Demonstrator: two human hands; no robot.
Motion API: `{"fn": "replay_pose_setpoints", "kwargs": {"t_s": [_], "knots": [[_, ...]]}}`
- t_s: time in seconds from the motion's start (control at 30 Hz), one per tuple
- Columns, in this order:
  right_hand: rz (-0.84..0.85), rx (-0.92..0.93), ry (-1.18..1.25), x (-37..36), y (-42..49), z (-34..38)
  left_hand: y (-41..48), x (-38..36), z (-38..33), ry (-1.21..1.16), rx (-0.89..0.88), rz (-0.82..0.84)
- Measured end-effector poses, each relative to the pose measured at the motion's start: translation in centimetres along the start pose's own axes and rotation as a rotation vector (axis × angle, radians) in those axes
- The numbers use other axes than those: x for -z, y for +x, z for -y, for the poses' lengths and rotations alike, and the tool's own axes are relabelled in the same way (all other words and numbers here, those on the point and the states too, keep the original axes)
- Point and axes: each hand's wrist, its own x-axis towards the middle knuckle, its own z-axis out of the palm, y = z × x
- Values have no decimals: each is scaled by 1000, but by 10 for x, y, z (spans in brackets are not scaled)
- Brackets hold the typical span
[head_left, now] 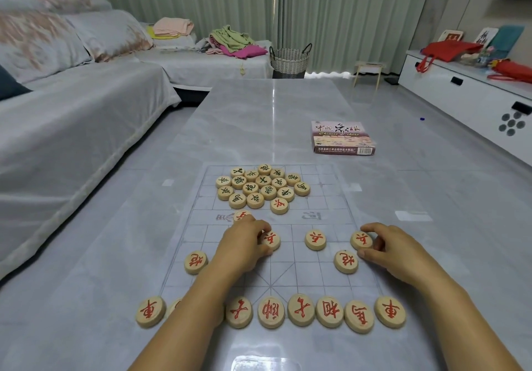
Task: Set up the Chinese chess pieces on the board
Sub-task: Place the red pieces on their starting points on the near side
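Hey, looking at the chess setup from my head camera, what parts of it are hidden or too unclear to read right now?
- Near-row piece: mostly hidden by the left forearm; character unreadable.
- Red piece by the river: its lower edge covered by the left hand.
- Green-lettered pile: far characters too small to read.
- Box: fine print too small.

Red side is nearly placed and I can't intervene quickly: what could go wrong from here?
1. The left hand covers a red piece near the river; moving off could nudge it.
2. The right hand may knock the neighbouring red cannon.
3. One red soldier touches the green pile, so could be overlooked.
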Motion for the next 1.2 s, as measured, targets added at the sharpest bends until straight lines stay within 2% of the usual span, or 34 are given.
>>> {"fn": "replay_pose_setpoints", "kwargs": {"t_s": [0.5,0.63,0.7,0.97,1.2], "knots": [[-12,-11,-8,0,-4,3,4,6,1,16,-19,65],[2,-13,-8,1,-4,4,6,24,19,-164,90,-123],[11,-20,-23,2,-4,5,11,34,31,-135,134,-165],[24,-29,-1,4,-7,6,28,29,37,50,24,24],[31,-45,73,7,-9,8,16,55,61,68,-14,148]]}}
